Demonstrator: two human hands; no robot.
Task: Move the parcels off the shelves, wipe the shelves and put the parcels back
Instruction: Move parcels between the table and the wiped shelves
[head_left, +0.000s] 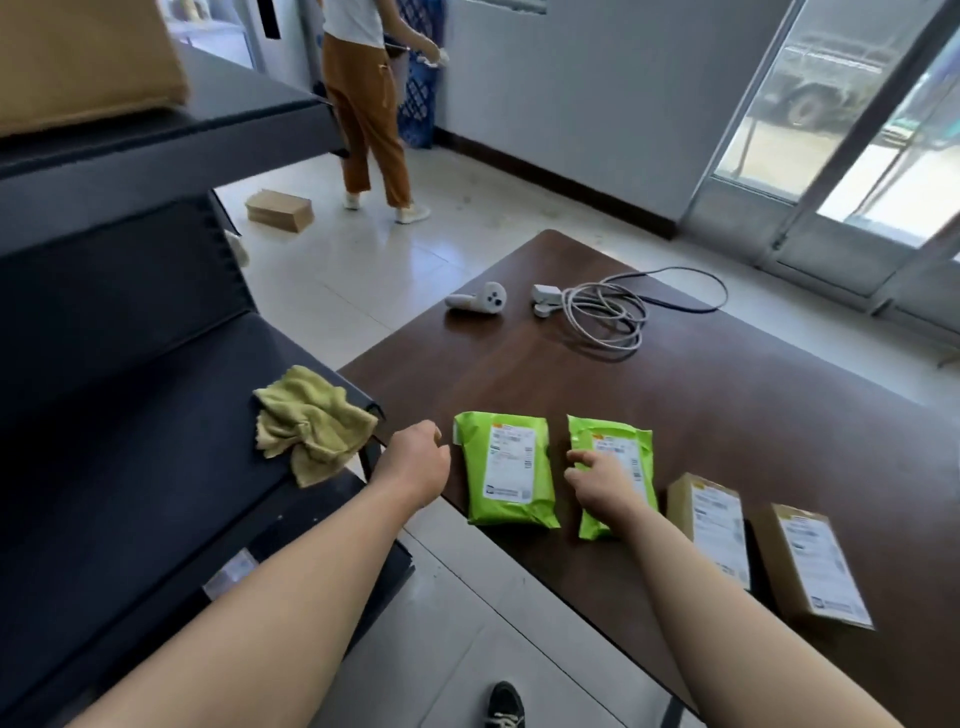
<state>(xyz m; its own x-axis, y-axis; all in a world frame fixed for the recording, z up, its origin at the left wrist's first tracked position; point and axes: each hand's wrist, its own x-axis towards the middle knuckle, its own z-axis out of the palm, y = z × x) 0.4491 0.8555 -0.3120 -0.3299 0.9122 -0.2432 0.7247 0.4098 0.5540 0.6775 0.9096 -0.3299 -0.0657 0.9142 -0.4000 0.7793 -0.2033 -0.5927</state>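
Two green mailer parcels lie side by side on the dark wooden table. My left hand hovers with curled fingers, holding nothing, just left of the left green parcel. My right hand rests on top of the right green parcel, fingers bent and apart, not clearly gripping it. Two brown box parcels lie to the right on the same table. A crumpled yellow-green cloth sits on the bare dark shelf at my left.
A white controller and a coiled cable with charger lie further back on the table. A large cardboard box stands on the upper shelf. Another person stands on the tiled floor beyond, near a small brown box.
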